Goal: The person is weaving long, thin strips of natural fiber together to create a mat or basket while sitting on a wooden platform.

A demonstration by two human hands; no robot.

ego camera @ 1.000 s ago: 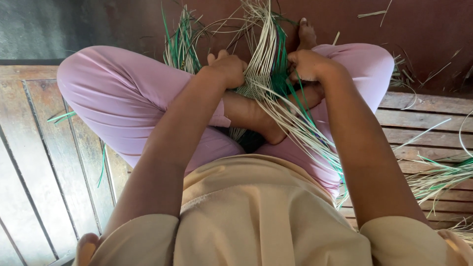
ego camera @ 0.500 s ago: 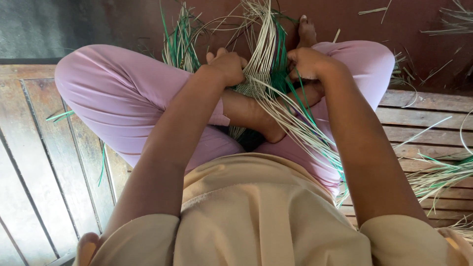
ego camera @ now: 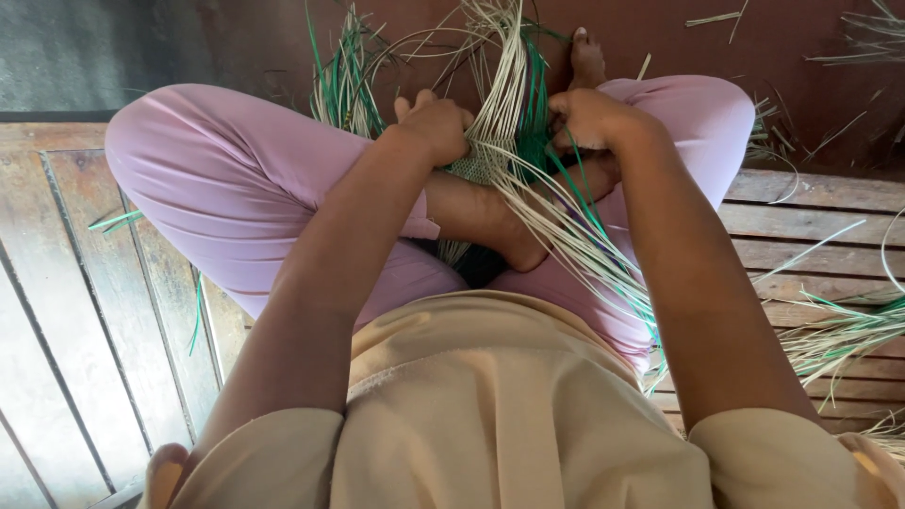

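head view: both hands' grip, left hand (ego camera: 436,127) and right hand (ego camera: 589,121), pinches woven strips (ego camera: 481,168) between knees.

Both arms are reaching forward from the shoulders, elbows bent, forearms converging over the crossed legs. The left hand (ego camera: 436,127) is curling into a loose fist, knuckles up, thumb poking upward. The right hand (ego camera: 592,121) is sitting just beside it at the same height, fingers folding inward toward the left, wrist bending slightly down.
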